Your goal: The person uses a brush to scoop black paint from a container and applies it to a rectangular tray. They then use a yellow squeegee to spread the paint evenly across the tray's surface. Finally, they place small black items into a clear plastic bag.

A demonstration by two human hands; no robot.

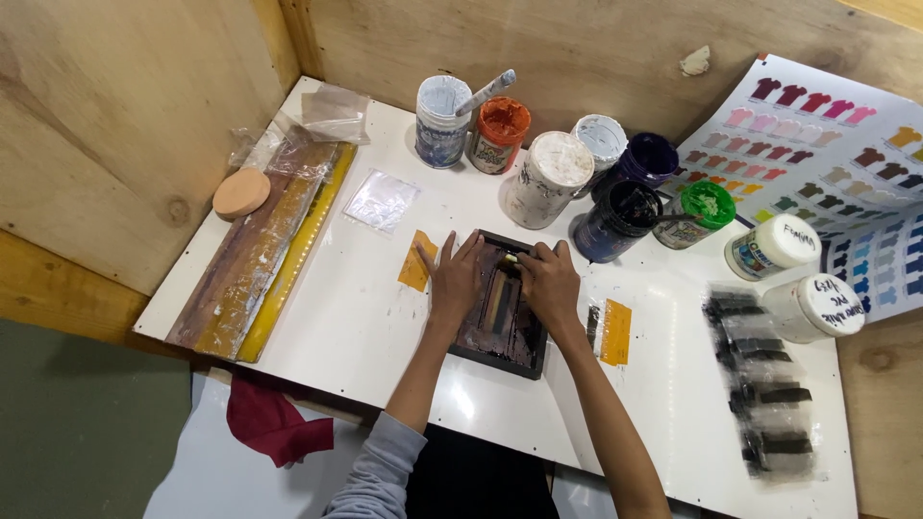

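Both hands' fingers press flat, spread, on a dark frame [502, 306] atop the plywood-walled white table [365, 327].

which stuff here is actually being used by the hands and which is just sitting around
In use: left hand, right hand, small dark frame, orange tape strips.

Lying about: paint jars, colour chart, long squeegee, round pad, red cloth.

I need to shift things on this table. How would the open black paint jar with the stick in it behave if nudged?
The black paint jar is squat and flat-based, so it would probably slide, not roll. It is lidless, so paint may slop out. The stick leaning over its rim could lever it or swing into the green jar beside it.
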